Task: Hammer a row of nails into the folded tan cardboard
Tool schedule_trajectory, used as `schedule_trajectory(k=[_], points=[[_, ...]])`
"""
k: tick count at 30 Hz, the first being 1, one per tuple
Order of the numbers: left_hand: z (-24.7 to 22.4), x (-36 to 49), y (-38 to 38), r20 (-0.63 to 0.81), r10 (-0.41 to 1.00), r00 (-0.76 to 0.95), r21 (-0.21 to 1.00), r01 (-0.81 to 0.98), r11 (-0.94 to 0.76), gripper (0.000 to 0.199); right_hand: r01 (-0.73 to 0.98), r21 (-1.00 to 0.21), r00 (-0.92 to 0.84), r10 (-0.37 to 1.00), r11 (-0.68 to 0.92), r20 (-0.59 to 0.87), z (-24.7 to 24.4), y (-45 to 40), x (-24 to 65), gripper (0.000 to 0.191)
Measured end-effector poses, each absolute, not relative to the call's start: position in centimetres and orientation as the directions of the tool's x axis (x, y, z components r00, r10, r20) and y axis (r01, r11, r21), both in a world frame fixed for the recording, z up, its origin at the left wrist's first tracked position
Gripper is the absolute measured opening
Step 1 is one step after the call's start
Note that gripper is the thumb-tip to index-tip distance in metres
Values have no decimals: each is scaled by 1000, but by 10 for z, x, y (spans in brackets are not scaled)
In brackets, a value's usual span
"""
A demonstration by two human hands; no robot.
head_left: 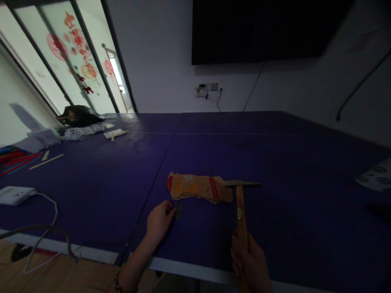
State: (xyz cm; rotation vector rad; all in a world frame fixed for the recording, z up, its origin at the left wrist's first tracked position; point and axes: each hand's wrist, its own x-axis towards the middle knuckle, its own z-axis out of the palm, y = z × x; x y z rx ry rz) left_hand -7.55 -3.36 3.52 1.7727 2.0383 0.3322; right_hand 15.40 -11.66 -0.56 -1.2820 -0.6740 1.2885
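Note:
My right hand (249, 258) is wrapped round the wooden handle of a hammer (241, 215). The hammer's long, thin metal head lies level at the right end of a flat tan piece (197, 187) with red bands and ragged edges. Just below the left part of that piece is a small bunch of thin dark nails (179, 209) on the purple table. My left hand (160, 217) rests beside the nails, thumb and index finger closed together at their left edge; whatever is between the fingertips is too small to make out.
The purple table (195, 152) has a seam left of centre. At the left are a white device (16, 195) with a cable, colored strips (18, 160) and a black bag (79, 116). A grey perforated object (377, 175) is at the right edge. A dark screen (259, 32) hangs on the wall.

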Motion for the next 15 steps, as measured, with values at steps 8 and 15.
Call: schedule_trajectory(k=[8, 15], points=[[31, -77, -32, -161, 983, -94, 402, 903, 152, 10, -305, -932, 263, 923, -197, -281, -1, -117, 151, 46], [40, -75, -34, -182, 978, -97, 278, 950, 146, 12, -282, -939, 258, 927, -196, -271, 0, -117, 151, 42]])
